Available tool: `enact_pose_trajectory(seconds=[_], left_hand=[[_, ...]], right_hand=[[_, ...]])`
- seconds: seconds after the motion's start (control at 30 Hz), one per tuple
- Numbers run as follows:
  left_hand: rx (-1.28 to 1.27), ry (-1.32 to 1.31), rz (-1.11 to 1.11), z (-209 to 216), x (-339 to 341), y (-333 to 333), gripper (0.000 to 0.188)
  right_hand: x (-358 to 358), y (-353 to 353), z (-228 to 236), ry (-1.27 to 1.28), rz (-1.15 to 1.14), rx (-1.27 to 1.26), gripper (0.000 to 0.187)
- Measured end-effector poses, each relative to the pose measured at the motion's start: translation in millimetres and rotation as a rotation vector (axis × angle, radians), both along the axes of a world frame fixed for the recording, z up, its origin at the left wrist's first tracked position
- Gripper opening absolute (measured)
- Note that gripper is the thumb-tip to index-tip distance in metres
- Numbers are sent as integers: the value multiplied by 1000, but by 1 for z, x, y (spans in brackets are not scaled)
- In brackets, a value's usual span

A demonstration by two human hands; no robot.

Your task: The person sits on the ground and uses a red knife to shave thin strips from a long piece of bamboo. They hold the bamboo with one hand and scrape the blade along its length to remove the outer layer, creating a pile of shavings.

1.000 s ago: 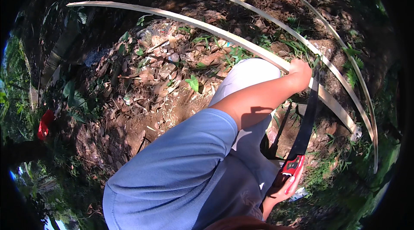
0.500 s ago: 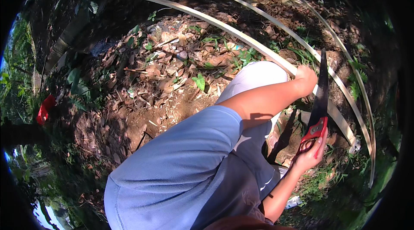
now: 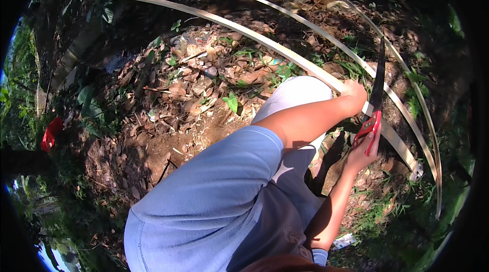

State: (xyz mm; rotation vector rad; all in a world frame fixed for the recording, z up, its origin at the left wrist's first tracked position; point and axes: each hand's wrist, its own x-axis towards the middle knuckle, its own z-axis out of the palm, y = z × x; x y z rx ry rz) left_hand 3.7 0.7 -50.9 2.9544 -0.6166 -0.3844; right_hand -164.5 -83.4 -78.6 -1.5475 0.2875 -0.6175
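Note:
My left hand (image 3: 355,97) is closed around a long pale wooden strip (image 3: 244,31), close to my knee. The strip runs from the far left, under that hand, to the ground at the right. In my right hand (image 3: 362,153) is a handsaw, gripped by its red handle (image 3: 368,128). Its dark blade (image 3: 379,75) points away from me and crosses over the strip just right of my left hand. Whether the teeth touch the wood I cannot tell.
A second pale strip (image 3: 316,28) and a thinner third strip (image 3: 405,65) lie on the ground to the right. Dry leaves (image 3: 188,93) and small green plants (image 3: 232,102) cover the soil. A red object (image 3: 51,133) is at the far left, and a small whitish wrapper (image 3: 345,241) lies near my right forearm.
My right hand and the saw have moved forward, away from me, so the handle is now closer to the strip. My left hand keeps its grip on the wood.

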Motion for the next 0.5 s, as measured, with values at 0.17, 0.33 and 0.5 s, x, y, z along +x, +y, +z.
enact_pose_trajectory(seconds=[0.17, 0.33, 0.5], left_hand=[[-24, 9, 42, -5, 8, 1, 46], [18, 20, 5, 8, 2, 6, 45], [-24, -14, -1, 6, -2, -1, 41]], right_hand=[[-73, 5, -2, 28, 41, 137, 50], [-192, -3, -9, 174, -115, 71, 58], [-254, -4, 28, 203, -160, -163, 65]])
